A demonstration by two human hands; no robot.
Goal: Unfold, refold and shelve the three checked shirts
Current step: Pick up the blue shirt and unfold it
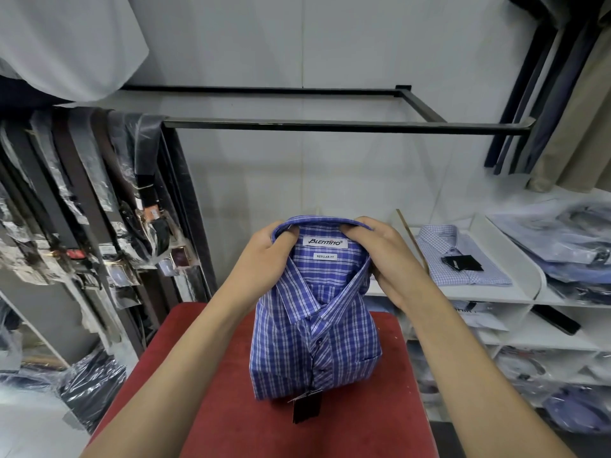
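Observation:
A folded blue and white checked shirt (314, 338) is held up by its collar over the red padded stool (373, 421), its lower edge near the red surface. My left hand (264, 256) grips the collar's left side, fingers curled inside it. On the collar's right side, my right hand (383, 256) grips in the same way. A black tag (306, 406) hangs from the shirt's bottom edge. A light blue checked shirt (463, 259) with a black tag lies folded on the white shelf (496, 292) to the right.
Bagged shirts (568, 239) are stacked on the shelf at far right, with more in the cubbies (545, 368) below. Belts in plastic sleeves (99, 206) hang on a rack at left. A black metal rail (330, 123) crosses above. Trousers (568, 94) hang at upper right.

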